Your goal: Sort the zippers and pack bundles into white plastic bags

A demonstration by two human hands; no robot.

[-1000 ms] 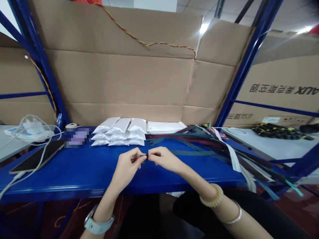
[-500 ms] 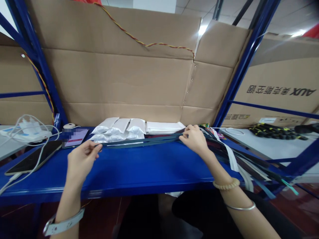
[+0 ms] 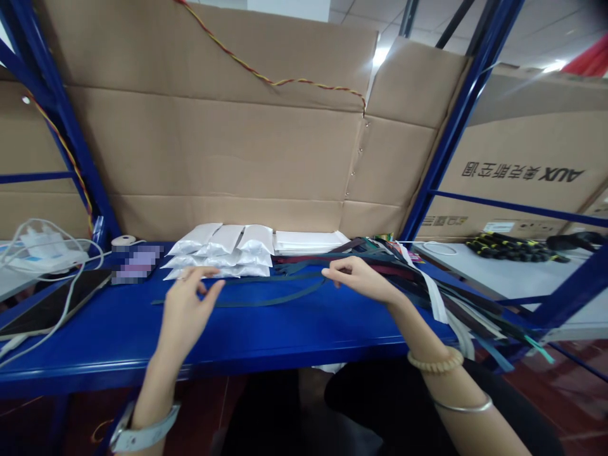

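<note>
A long, narrow dark-teal strip [image 3: 270,303], like zipper tape, lies in a loop over the blue shelf top [image 3: 266,335]. My right hand [image 3: 358,278] pinches the strip's bend between thumb and fingertips. My left hand [image 3: 190,310] hovers over the other side of the strip, thumb and index finger apart, gripping nothing that I can see. Part of the strip passes behind this hand. Beyond my right hand lies a heap of dark, maroon and white strips [image 3: 408,272], trailing over the shelf's right front edge.
Stacked white packets [image 3: 228,244] and a flat white stack [image 3: 308,241] stand against the cardboard wall [image 3: 228,145]. At left are a phone [image 3: 57,304] on a white cable, a second lit screen [image 3: 137,263] and a power strip [image 3: 47,253]. Blue posts [image 3: 456,133] flank the shelf.
My left hand has let go of the strip's end and moved right, its fingers parting. The stretched strip has slackened into a loop. My right hand has shifted slightly left, still pinching it.
</note>
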